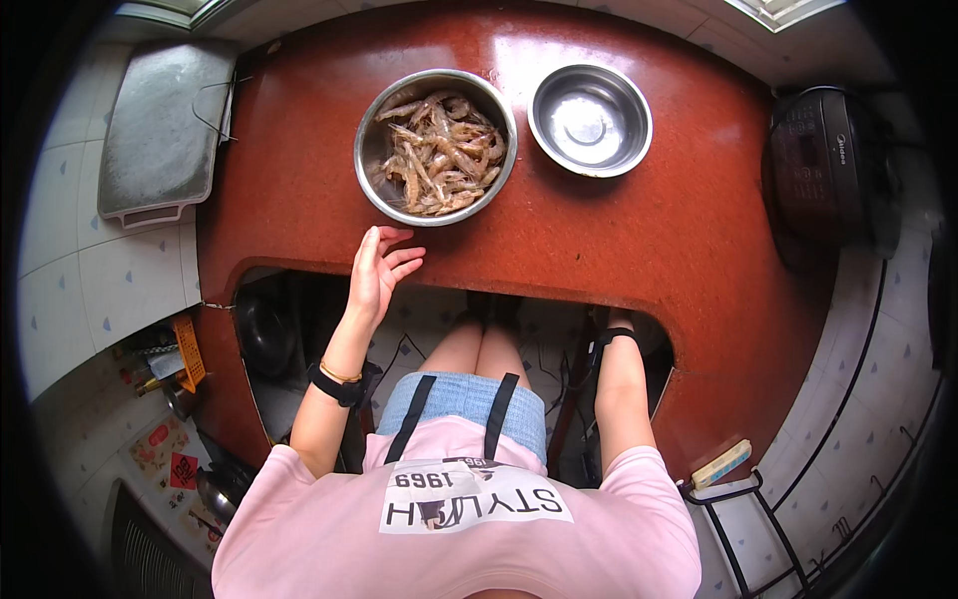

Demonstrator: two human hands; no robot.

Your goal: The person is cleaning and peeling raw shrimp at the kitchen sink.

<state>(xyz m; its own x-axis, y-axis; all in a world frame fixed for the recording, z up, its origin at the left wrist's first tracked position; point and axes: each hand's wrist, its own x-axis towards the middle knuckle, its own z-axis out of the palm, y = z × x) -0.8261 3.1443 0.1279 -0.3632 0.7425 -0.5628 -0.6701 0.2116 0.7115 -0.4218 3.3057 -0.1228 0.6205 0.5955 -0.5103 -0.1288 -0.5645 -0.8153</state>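
Observation:
A steel bowl (362,174) on the reddish-brown countertop (599,232) holds a heap of raw shrimp (445,153). My left hand (380,269) is just below the bowl's near rim, over the counter's front edge. Its fingers are slightly curled and apart, with nothing in them. To the right of the shrimp bowl stands a second, smaller steel bowl (591,123) with nothing in it. My right forearm reaches down at the counter's curved cutout. The right hand itself is out of view beneath the counter edge.
At the right stands a black Midea cooker (808,165). A grey board with a handle (161,135) leans at the left wall, beside a thin wire (198,112). A power strip (722,464) and a black metal rack (722,524) are at the lower right.

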